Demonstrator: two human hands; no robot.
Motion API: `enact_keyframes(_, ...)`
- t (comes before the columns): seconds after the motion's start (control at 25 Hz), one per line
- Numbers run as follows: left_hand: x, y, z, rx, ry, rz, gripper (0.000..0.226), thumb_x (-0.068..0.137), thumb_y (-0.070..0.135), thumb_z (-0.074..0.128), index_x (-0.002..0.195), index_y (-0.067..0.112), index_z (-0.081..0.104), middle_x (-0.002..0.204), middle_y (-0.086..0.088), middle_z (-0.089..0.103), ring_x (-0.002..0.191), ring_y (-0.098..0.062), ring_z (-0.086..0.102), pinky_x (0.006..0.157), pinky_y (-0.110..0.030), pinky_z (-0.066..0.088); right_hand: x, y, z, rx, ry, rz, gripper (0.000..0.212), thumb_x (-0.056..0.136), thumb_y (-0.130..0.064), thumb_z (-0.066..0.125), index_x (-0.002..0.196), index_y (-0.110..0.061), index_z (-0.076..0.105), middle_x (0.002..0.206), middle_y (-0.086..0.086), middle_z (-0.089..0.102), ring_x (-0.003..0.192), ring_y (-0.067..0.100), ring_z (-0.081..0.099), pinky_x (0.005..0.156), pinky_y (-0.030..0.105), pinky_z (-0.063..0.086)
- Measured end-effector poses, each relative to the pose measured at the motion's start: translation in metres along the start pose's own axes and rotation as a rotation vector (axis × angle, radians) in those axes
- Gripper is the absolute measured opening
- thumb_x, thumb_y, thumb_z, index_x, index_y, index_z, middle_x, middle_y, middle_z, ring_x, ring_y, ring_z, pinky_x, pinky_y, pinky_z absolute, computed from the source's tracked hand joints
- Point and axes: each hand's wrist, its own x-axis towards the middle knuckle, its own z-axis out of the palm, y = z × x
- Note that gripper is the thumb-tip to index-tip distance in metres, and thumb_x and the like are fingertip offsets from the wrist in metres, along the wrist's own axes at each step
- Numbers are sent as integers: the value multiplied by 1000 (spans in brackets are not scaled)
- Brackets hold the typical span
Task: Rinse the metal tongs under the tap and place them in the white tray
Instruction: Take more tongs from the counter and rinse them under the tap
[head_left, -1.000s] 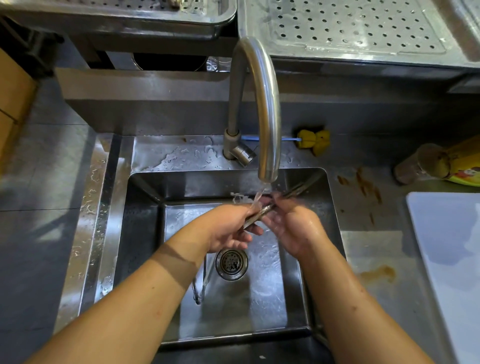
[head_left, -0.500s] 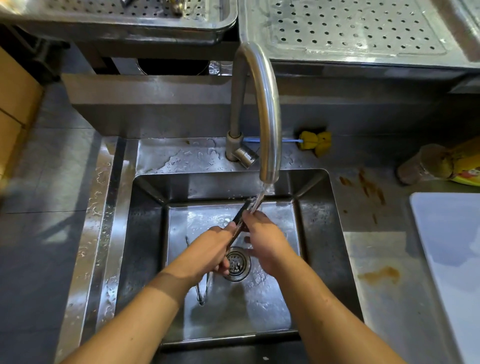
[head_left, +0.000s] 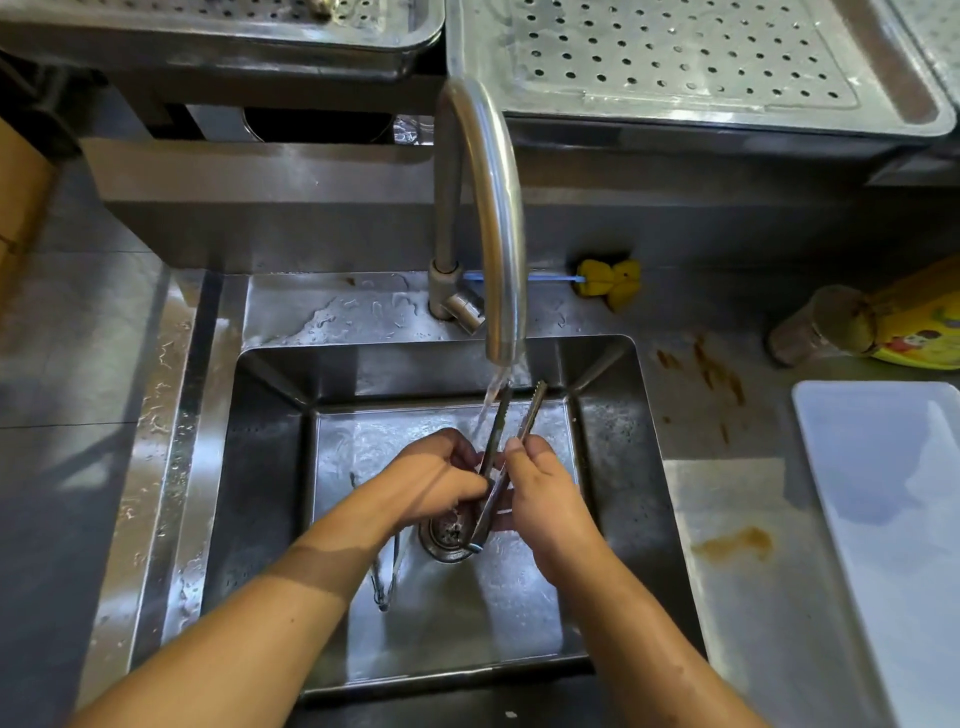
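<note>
Rinse step: both hands, left hand (head_left: 436, 480) and right hand (head_left: 545, 493), gripping metal tongs (head_left: 501, 467), tips under tap (head_left: 498, 218) stream. Next: carry right to white tray (head_left: 883, 493).

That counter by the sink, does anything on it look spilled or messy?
Yes. Brown stains streak the counter right of the sink, a brown puddle sits nearer, and a jar lies tipped over.

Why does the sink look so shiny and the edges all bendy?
Head view: light bounces off the wet steel sink, so bright glare streaks its left rim and floor; the wide-angle lens curves the tap and the white tray near the edge; the water blurs over the tongs held by the left hand and right hand; a dark shadow crosses the left forearm.
</note>
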Motion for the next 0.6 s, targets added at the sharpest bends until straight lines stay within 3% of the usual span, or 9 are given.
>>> enact_keyframes(0.08,4,2,6,-64,19,-5,36,61,18,71,97,17,63,71,-3,69,53,-14,62,47,-26,50,-2,-1,-7,-85,18,-72,22,108,-38,45,94,-28,59,89,3,72,83,14,73,73,35,62)
enact_keyframes(0.12,6,3,7,-75,39,-3,37,62,19,72,98,19,64,70,-3,70,54,-14,63,48,-26,51,-5,-3,-10,-138,19,-99,24,108,-38,45,90,-29,58,81,-5,68,70,0,67,62,20,55)
enact_keyframes(0.16,9,4,8,-74,50,7,36,62,21,74,97,21,66,71,-3,73,57,-14,65,50,-28,53,-6,-4,-12,-196,16,-119,25,108,-39,44,88,-30,56,78,-7,65,64,-5,62,55,14,47)
enact_keyframes(0.32,12,7,4,-193,-100,-1,33,60,23,79,93,17,79,86,-9,79,73,-19,73,70,-37,61,-14,-6,-13,-305,-46,-148,28,110,-43,38,101,-25,58,87,-3,67,77,10,64,66,27,46)
enact_keyframes(0.44,9,8,-5,-315,-216,-21,32,70,21,78,101,13,80,88,-9,79,76,-20,73,77,-39,64,-18,-10,-9,-284,-51,-200,28,111,-38,39,110,-21,61,90,-9,67,77,-5,62,65,11,44)
enact_keyframes(0.52,8,12,-11,-403,-185,-67,22,91,21,69,106,7,78,92,-10,81,74,-22,75,79,-41,64,-19,-12,-6,-259,-37,-234,27,111,-35,40,113,-22,63,96,-11,69,82,-14,60,67,5,42)
enact_keyframes(0.6,11,20,-11,-392,-38,-110,27,101,27,57,96,9,76,79,-9,80,62,-22,75,74,-40,64,-20,-13,-4,-262,-29,-252,25,111,-36,41,111,-25,63,96,-9,71,82,-8,62,69,9,44)
